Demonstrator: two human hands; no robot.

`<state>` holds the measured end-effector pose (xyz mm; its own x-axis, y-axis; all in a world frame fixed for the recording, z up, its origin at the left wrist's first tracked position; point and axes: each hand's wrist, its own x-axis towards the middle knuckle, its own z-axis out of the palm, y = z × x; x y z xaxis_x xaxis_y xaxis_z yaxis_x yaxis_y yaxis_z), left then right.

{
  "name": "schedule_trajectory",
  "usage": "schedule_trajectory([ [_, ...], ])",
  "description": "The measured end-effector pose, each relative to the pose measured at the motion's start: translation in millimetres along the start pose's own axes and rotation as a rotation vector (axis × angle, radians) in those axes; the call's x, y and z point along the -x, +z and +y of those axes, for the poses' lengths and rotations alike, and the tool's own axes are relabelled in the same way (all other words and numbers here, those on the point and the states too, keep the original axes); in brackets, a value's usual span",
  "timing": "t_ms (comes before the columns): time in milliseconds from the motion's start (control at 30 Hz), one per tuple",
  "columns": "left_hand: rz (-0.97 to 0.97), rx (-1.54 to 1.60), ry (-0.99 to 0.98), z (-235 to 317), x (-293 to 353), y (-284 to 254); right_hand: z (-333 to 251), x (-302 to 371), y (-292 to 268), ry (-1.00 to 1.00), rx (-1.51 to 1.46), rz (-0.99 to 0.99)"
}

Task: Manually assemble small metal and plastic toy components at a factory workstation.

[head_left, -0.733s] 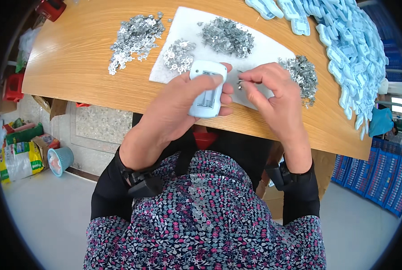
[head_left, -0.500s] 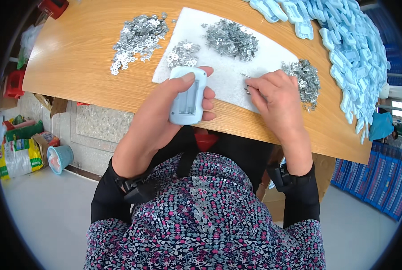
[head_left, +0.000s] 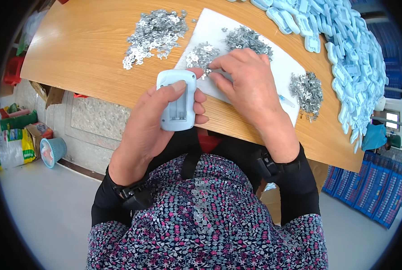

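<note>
My left hand [head_left: 149, 108] grips a light blue plastic casing [head_left: 190, 96], its thumb lying over the top of the open two-slot battery compartment. To the right of it, my right hand [head_left: 250, 83] has thumb and index finger closed on a small silver metal piece [head_left: 208, 71], at the edge of a small heap of metal clips [head_left: 200, 55]. That heap lies on a white foam sheet [head_left: 216, 22]. A thin light blue object [head_left: 286, 100], too small to make out, lies on the sheet beside my right wrist.
A larger heap of metal clips [head_left: 153, 36] is on the wooden table [head_left: 84, 49] to the left. Another heap [head_left: 250, 39] sits behind my right hand, and one more [head_left: 307, 92] at the sheet's right edge. Many light blue casings [head_left: 352, 56] are piled along the right.
My right hand has moved left from the sheet's right part to the small clip heap. The left hand with the casing has shifted slightly left and nearer to me.
</note>
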<state>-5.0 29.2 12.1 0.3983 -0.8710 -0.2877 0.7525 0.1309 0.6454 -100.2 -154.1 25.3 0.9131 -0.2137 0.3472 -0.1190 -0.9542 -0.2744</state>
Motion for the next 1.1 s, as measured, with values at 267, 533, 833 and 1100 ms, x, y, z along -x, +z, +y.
schedule_trajectory([
  [267, 0.028, 0.02, 0.002, 0.4, -1.7, -3.4, -3.8, 1.3, 4.3, 0.104, -0.032, -0.087],
  [533, 0.035, -0.167, 0.012, 2.3, -10.8, 9.0, -11.0, 8.1, -31.3, 0.388, -0.472, -0.216],
  [833, -0.043, -0.24, 0.099, -10.9, -23.5, 21.2, -17.8, 26.3, -49.1, 0.52, -0.595, -0.203],
  [1100, -0.105, 0.134, -0.149, -12.3, -29.3, 25.8, -13.2, 23.2, -43.2, 0.337, -0.463, -0.054],
])
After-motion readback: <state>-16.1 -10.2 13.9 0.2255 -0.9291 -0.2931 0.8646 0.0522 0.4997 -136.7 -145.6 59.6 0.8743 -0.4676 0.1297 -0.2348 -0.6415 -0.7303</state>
